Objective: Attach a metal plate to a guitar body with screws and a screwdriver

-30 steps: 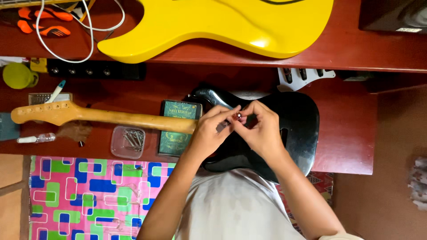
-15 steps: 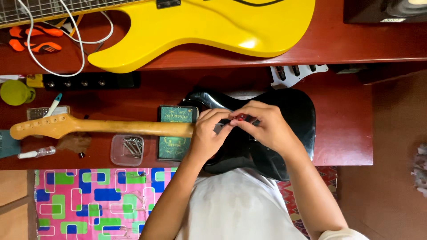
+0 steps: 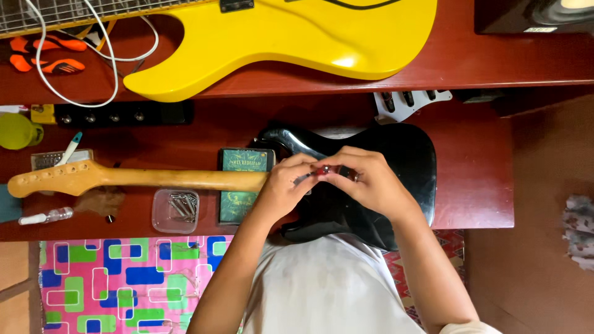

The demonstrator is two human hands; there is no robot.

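A black electric guitar body (image 3: 402,154) with a pale wooden neck (image 3: 124,178) lies flat on the red-brown table (image 3: 476,185) in front of me. Both hands meet over the body near the neck joint. My left hand (image 3: 281,188) and my right hand (image 3: 368,182) pinch a small red and silver part (image 3: 323,169) between their fingertips. What lies under the fingers is hidden.
A yellow guitar (image 3: 278,43) lies on the upper shelf with white cable (image 3: 93,55) and orange pliers (image 3: 49,55). A green book (image 3: 241,201) sits under the neck, beside a clear tray of screws (image 3: 176,210). A white pickguard (image 3: 408,102) lies behind the black body.
My hands have stayed together on the small part, shifting slightly. The view has tipped a little, so the table and guitars sit lower in the picture.
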